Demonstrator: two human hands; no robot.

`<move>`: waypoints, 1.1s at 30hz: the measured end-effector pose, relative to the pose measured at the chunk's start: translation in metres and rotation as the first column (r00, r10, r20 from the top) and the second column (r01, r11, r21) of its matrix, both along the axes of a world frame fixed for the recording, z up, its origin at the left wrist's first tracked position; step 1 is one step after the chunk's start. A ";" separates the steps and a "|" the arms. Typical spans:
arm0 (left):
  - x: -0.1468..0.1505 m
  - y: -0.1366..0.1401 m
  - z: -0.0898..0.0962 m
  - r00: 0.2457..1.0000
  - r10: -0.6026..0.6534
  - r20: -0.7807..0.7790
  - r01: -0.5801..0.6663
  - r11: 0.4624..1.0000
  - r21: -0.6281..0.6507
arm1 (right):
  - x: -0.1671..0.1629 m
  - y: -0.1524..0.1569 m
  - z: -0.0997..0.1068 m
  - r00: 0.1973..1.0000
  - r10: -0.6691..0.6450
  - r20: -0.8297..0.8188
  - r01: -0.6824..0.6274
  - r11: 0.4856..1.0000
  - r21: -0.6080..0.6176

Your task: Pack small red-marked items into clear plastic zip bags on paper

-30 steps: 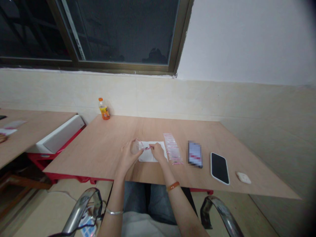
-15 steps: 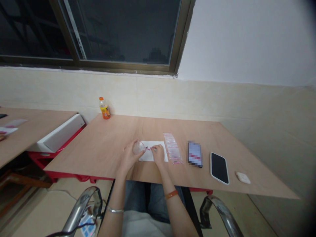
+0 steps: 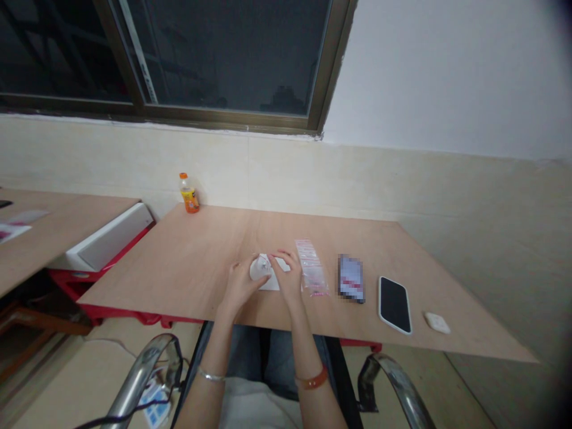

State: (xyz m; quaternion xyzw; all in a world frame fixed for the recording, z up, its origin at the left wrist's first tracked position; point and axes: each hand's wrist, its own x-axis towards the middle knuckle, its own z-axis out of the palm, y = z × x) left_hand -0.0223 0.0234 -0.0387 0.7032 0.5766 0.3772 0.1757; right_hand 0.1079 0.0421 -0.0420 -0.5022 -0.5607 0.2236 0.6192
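My left hand [image 3: 241, 283] is curled around a clear, round object [image 3: 260, 268], like a small cup or a roll, with its circular face toward me. Close against its right side is my right hand [image 3: 287, 274], thumb and forefinger tips together at the rim. Whatever is between those fingertips is too small to make out. Beneath both hands lies a white sheet of paper [image 3: 271, 285], partly covered by them. Just right of the paper is a clear plastic strip with pinkish lines [image 3: 311, 268].
A phone with a blurred screen [image 3: 351, 278], a white-framed dark tablet or phone [image 3: 394, 305] and a small white case [image 3: 437, 322] lie to the right. An orange-capped drink bottle [image 3: 190, 193] stands at the back left. Metal armrests [image 3: 145, 369] flank me.
My right hand has lifted from the small dark and reddish bits on the paper and moved to the round object's rim. My left hand has shifted slightly right with that object.
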 end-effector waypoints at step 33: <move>-0.005 0.010 -0.019 0.982 0.006 0.187 -0.039 0.985 0.170 | -0.010 0.031 -0.111 0.981 -0.069 0.179 0.114 0.960 -0.256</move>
